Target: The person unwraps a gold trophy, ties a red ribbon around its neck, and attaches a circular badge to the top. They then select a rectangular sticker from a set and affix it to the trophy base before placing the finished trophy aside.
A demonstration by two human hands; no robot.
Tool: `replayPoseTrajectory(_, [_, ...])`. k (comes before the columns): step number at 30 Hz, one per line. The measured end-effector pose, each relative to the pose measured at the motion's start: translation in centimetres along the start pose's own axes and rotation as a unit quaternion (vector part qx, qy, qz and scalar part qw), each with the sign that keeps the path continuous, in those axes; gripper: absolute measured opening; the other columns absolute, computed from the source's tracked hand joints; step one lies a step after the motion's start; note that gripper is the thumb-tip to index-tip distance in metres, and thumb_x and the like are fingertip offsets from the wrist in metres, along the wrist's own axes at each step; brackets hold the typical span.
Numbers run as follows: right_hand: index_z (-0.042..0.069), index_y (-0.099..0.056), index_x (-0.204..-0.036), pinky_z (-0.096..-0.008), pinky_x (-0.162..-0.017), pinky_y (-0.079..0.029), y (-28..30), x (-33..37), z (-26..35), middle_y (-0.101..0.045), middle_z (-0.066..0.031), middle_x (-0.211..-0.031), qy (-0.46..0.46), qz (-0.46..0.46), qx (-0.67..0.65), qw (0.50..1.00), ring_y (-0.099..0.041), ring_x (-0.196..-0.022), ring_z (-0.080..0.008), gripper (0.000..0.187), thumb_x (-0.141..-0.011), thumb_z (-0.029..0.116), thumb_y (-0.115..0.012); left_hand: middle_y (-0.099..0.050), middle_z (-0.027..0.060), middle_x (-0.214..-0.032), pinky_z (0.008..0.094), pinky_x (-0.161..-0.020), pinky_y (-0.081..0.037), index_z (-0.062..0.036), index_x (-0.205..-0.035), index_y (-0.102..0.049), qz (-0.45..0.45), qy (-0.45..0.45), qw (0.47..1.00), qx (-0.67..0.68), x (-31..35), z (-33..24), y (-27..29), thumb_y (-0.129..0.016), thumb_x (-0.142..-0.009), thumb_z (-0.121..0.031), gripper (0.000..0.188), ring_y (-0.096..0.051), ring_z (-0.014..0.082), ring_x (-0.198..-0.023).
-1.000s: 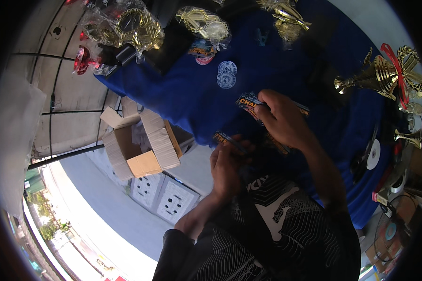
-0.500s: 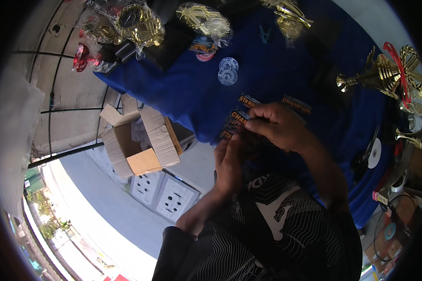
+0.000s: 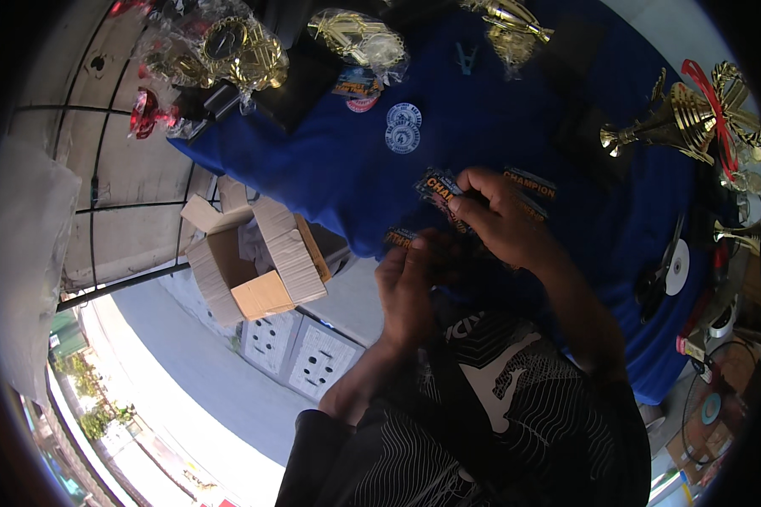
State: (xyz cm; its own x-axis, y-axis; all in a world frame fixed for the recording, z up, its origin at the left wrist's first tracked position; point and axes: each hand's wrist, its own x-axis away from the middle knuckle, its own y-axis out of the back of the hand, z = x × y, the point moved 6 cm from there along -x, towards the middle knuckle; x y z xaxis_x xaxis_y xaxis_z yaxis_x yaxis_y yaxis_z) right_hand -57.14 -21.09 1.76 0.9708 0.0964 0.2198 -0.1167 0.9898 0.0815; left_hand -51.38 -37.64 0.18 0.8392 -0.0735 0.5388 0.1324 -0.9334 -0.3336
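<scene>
Small dark labels with orange lettering are in both hands, over the near edge of a blue cloth [image 3: 473, 118]. My right hand [image 3: 511, 221] pinches a few overlapping labels [image 3: 437, 188] between thumb and fingers. Lower and to the left, my left hand [image 3: 404, 291] is closed with its thumb on another label [image 3: 398, 237]. More labels of the same kind [image 3: 529, 182] lie on the cloth just beyond my right hand. The lower fingers of my left hand are in shadow.
Gold trophies in clear wrap [image 3: 243, 51] stand along the far edge. Round blue-and-white stickers [image 3: 403, 128] lie mid-cloth. At right are a gold trophy with red ribbon [image 3: 685, 118], scissors [image 3: 654, 283] and a white roll [image 3: 676, 269]. An open cardboard box [image 3: 279, 294] sits left, below the cloth.
The labels in my right hand have separated from the one in my left hand and moved slightly up. My left hand has shifted a little left and down.
</scene>
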Motion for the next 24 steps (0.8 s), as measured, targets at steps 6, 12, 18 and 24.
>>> replayPoseTrajectory(6, [0.002, -0.066, -0.104, -0.0423, -0.078, -0.055, 0.2, -1.1, 1.9, -0.065, -0.0138, -0.097, 0.148, -0.068, 0.439, 0.884, -0.067, -0.092, -0.0319, 0.016, -0.09, 0.008, -0.07, -0.067, 0.0174, -0.119, 0.0378, -0.079, -0.059, 0.0037, -0.134, -0.053, -0.043, 0.023, 0.999, 0.015, -0.2, 0.3, 1.0, -0.048, -0.11, -0.031, 0.042, -0.071, 0.0279, -0.102])
replayPoseTrajectory(12, [0.001, -0.065, -0.102, -0.0417, -0.074, -0.055, -1.2, -1.1, 3.6, -0.066, -0.013, -0.095, 0.172, -0.09, 0.446, 0.874, -0.068, -0.088, -0.0294, 0.019, -0.086, 0.006, -0.074, -0.066, 0.015, -0.118, 0.0385, -0.079, -0.057, 0.0015, -0.136, -0.051, -0.048, 0.021, 0.997, 0.056, -0.3, 0.8, 1.6, -0.044, -0.11, -0.033, 0.044, -0.069, 0.0269, -0.103])
replayPoseTrajectory(18, [0.003, -0.06, -0.096, -0.0368, -0.066, -0.051, -2.9, 1.0, 2.5, -0.065, -0.0075, -0.086, 0.033, 0.085, -0.027, 0.995, -0.06, -0.064, -0.0218, 0.02, -0.082, 0.004, -0.076, -0.065, 0.0127, -0.12, 0.0369, -0.091, -0.053, -0.0006, -0.135, -0.053, 0.052, -0.015, 0.995, 0.087, -0.4, 1.2, 0.6, -0.041, -0.111, -0.034, 0.043, -0.065, 0.024, -0.112])
replayPoseTrajectory(24, [0.003, -0.063, -0.103, -0.0384, -0.081, -0.054, -4.2, 4.4, 3.0, -0.065, -0.013, -0.108, 0.179, -0.063, 0.3, 0.935, -0.063, -0.104, -0.0296, 0.029, -0.08, 0.007, -0.079, -0.064, 0.01, -0.121, 0.0318, -0.095, -0.049, -0.002, -0.136, -0.054, 0.096, -0.011, 0.995, 0.035, -0.4, 1.1, 0.7, -0.041, -0.112, -0.025, 0.035, -0.061, 0.0166, -0.11])
